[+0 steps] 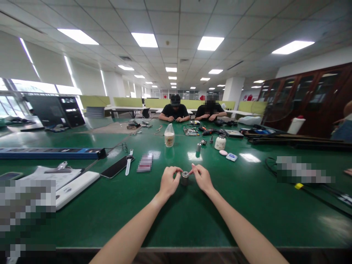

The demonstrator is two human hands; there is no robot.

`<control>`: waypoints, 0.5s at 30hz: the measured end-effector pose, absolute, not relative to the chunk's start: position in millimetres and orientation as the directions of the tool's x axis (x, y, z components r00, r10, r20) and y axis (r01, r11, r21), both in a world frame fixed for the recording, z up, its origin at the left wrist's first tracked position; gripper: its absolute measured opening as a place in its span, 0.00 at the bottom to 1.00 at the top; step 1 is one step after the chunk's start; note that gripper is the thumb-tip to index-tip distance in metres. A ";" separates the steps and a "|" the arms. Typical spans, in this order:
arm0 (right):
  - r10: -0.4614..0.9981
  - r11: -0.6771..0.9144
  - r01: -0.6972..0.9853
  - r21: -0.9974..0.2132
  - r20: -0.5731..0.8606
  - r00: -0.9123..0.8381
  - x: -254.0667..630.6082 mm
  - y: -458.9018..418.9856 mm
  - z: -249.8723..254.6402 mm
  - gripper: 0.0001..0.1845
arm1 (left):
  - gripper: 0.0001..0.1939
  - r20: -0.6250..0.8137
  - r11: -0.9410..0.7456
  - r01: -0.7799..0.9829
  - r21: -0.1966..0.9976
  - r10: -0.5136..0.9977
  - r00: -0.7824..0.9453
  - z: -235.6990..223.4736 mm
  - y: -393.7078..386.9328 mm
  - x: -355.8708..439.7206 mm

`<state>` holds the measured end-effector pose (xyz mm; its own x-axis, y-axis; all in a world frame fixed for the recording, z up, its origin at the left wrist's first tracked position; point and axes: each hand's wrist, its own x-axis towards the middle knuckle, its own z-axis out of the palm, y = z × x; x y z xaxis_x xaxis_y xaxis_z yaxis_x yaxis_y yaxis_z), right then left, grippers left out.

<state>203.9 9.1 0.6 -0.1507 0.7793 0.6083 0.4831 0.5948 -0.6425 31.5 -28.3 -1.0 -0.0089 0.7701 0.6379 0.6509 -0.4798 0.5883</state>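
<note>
A small silver-grey metal cylinder point(185, 179) stands upright on the green table, its round top showing some dark detail. My left hand point(169, 180) is at its left side, with the curled index finger and thumb against the cylinder. To the right, my right hand point(202, 177) is closed, fingers bent and the fingertips close to the cylinder's top rim. Whether anything tiny is between those right fingertips is too small to make out. Farther off stands another small metal cylinder point(198, 147), with a small dark metal part point(211, 139) behind it.
A white jar point(220, 142), pink oval item point(223, 153), small white-and-blue box point(231, 157) and bagged cup point(169, 135) stand ahead. Leftward lie a watch point(129, 162), black phone point(115, 167), clipboard point(59, 169) and power strip point(52, 153). Cables point(324, 201) lie right. Two people sit opposite.
</note>
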 end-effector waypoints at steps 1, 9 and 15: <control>0.781 0.593 0.480 -0.647 0.607 -0.147 204.1 9.6 0.2 0.29 | 0.10 0.640 -0.495 0.639 0.589 0.768 0.005 -1.0 -28.3 32.1; 0.790 0.589 0.481 -0.649 0.588 -0.173 203.2 12.7 -5.0 0.29 | 0.11 0.629 -0.513 0.616 0.598 0.776 0.035 -2.0 -25.9 35.4; 0.795 0.584 0.488 -0.648 0.576 -0.187 203.5 10.6 -2.6 0.29 | 0.09 0.562 -0.459 0.591 0.663 0.827 0.011 -3.7 -12.7 29.7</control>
